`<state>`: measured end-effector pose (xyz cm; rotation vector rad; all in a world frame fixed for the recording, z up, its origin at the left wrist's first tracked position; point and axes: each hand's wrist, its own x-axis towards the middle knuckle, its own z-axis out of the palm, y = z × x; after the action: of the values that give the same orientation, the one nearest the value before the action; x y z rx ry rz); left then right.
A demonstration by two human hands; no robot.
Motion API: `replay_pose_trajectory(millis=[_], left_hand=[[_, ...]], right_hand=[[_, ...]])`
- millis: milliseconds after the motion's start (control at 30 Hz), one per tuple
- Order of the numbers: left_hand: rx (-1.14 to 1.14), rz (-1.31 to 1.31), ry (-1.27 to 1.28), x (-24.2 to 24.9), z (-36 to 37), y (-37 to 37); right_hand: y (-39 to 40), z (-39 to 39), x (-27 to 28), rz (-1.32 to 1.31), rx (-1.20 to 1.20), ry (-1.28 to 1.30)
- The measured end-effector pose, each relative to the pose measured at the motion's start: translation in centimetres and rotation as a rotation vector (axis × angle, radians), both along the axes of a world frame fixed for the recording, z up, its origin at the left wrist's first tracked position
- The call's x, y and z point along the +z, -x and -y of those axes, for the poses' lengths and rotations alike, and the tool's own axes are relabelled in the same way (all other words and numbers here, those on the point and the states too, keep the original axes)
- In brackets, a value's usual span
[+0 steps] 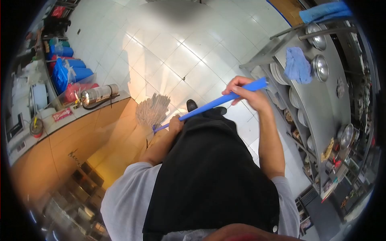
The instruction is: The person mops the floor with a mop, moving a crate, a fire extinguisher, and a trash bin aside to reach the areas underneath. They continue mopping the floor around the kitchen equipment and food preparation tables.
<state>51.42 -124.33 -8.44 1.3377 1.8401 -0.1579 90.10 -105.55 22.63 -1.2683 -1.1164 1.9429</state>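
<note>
A mop with a blue handle (213,103) slants across the front of my black apron. Its grey-brown string head (152,109) rests at the lower left, on the tiles beside the wooden counter front. Low on the handle, close to the mop head, my left hand (175,124) is closed around it. My right hand (246,93) grips the handle near its upper end, fingers and thumb curled about it. The tip of the handle sticks out past the right hand, toward the steel shelving.
On the left, a counter (68,120) carries a metal cylinder (99,95) and packets. Blue containers (72,70) stand beyond it. To the right is a steel shelf unit (311,104) with metal bowls (319,68), stacked plates and a blue cloth (297,65). White floor tiles (193,52) stretch ahead.
</note>
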Motion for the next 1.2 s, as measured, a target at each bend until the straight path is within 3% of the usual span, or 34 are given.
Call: replay_pose_trajectory(millis=[100, 233, 367, 500, 567, 700, 833, 900, 967, 1200], left_hand=[[0.043, -0.204, 0.164, -1.4, 1.7, 4.2], [0.144, -0.173, 0.130, -1.6, 3.5, 7.4], [0.374, -0.082, -0.250, -1.6, 2.5, 2.1], [0.578, -0.150, -0.811, -2.7, -5.2, -8.8], [0.614, -0.159, -0.931, -2.4, -10.1, -14.1], [0.597, -0.024, -1.123, 1.4, -19.9, -24.8], [0.503, 0.157, -1.149, 4.0, -27.8, -32.1], [0.333, 0.290, -1.154, 5.8, -30.9, -33.3], [0.126, 0.388, -0.989, 6.5, -33.7, -33.2], [-0.137, 0.262, -0.777, 6.1, -38.0, -34.7]], right_hand=[[6.5, 1.8, -7.0, -0.379, -0.372, 0.298], [9.3, 2.5, -6.1, -0.392, -0.159, 0.223], [5.6, -1.1, -1.8, -0.425, 0.074, 0.035], [-2.2, -5.1, 2.5, -0.441, 0.209, -0.234], [-6.6, -7.0, 4.6, -0.475, 0.197, -0.355], [-15.5, -9.3, 9.8, -0.429, 0.193, -0.563], [-20.8, -9.8, 15.2, -0.274, 0.192, -0.721], [-21.4, -9.0, 16.3, -0.209, 0.160, -0.779], [-21.0, -8.0, 17.0, -0.153, 0.120, -0.831], [-22.0, -7.6, 14.7, -0.135, -0.228, -0.748]])
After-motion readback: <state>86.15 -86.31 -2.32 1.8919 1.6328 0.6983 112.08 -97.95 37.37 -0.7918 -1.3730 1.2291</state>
